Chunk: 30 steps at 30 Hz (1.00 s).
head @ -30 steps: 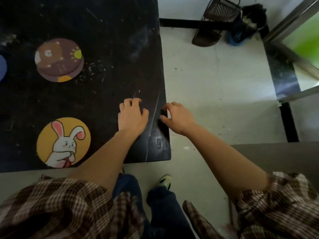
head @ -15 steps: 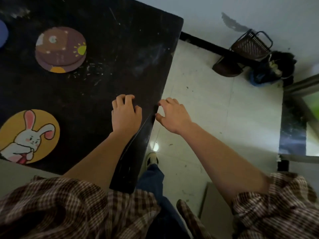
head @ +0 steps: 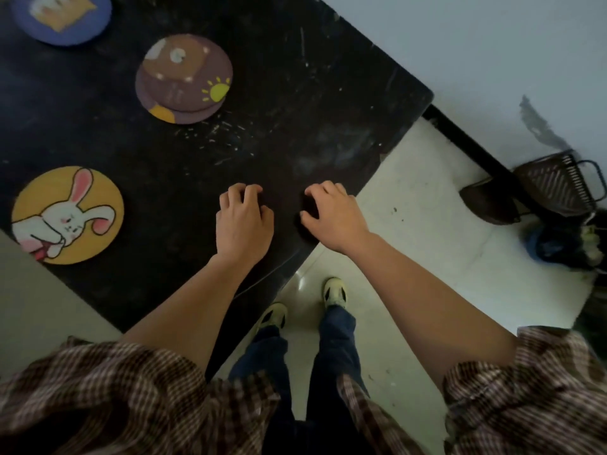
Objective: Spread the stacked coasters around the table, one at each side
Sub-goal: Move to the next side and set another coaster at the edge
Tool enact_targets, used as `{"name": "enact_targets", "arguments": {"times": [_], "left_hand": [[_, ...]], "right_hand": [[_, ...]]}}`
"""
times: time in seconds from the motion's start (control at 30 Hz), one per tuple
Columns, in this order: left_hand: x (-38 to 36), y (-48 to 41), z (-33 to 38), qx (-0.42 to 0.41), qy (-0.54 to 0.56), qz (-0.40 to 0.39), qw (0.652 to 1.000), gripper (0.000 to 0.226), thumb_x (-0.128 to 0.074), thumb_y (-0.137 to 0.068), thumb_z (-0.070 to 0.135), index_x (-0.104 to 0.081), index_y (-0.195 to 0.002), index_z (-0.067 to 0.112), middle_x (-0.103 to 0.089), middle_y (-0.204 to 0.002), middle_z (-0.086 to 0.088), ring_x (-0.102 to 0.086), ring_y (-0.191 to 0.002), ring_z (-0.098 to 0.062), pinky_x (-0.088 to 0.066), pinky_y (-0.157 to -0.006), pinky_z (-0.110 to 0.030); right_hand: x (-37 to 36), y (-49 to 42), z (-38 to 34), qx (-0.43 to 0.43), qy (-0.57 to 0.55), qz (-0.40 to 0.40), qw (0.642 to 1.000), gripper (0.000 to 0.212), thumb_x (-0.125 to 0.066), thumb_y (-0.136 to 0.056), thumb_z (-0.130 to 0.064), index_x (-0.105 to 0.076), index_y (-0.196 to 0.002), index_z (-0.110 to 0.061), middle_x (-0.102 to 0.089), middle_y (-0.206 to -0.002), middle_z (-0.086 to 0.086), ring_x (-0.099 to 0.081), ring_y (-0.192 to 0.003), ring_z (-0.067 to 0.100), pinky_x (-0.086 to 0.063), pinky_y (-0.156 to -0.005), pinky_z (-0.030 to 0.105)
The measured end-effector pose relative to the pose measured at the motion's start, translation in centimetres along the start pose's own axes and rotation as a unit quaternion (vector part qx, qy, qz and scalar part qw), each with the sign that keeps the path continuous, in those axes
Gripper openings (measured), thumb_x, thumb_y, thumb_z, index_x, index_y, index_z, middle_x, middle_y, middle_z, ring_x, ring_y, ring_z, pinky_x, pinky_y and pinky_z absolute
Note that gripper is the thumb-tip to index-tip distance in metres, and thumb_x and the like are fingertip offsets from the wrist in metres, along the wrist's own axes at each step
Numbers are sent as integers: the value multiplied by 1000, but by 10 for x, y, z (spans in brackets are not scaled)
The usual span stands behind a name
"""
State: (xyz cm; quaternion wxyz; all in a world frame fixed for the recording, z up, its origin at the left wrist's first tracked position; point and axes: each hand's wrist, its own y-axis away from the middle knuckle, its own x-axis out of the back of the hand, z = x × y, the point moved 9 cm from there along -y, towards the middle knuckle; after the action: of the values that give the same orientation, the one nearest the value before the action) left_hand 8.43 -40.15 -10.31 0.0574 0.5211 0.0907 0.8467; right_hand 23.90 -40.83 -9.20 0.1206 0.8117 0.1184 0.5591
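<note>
1. Fingers (head: 244, 195) of the left hand (head: 244, 221) and right hand (head: 331, 216) curled empty on the scratched black bench (head: 295, 93).
2. Beyond the left fingers sat the stacked brown round coasters (head: 184, 78); the yellow rabbit coaster (head: 67, 215) lay leftward.

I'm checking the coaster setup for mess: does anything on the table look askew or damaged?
The brown coaster stack sits askew, its top coaster slid off the one beneath. The black table is scratched and scuffed. Nothing spilled.
</note>
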Motion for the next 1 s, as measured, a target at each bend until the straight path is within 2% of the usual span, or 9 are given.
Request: {"name": "enact_targets", "arguments": {"times": [0.47, 0.7, 0.87, 1.0], "left_hand": [[8, -19, 31, 167, 58, 105, 979, 39, -49, -92, 27, -47, -129, 18, -47, -135, -10, -41, -124, -27, -44, -92, -40], [29, -34, 17, 216, 88, 145, 962, 40, -51, -91, 28, -45, -130, 19, -50, -131, -10, -43, -121, -26, -44, -87, -37], [39, -56, 2, 231, 98, 155, 955, 39, -50, -91, 26, -46, -129, 17, -50, -130, -10, -43, -120, -26, -45, -87, -39], [50, -78, -14, 230, 113, 179, 950, 37, -50, -91, 23, -48, -127, 16, -52, -128, -9, -44, -117, -23, -44, -84, -33]], "right_hand": [[31, -83, -3, 212, 60, -76, 972, 43, -53, -88, -35, -48, -126, -15, -53, -125, 8, -46, -116, 27, -41, -92, 43], [40, -118, -31, 263, 62, -89, 959, 45, -55, -88, -36, -48, -127, -15, -53, -126, 9, -47, -116, 27, -41, -91, 42], [41, -146, -48, 262, 50, -92, 959, 44, -55, -88, -36, -48, -126, -15, -53, -124, 9, -47, -114, 26, -42, -90, 41], [41, -173, -66, 262, 42, -94, 960, 44, -55, -88, -35, -48, -126, -14, -53, -124, 9, -47, -114, 25, -44, -92, 42]]}}
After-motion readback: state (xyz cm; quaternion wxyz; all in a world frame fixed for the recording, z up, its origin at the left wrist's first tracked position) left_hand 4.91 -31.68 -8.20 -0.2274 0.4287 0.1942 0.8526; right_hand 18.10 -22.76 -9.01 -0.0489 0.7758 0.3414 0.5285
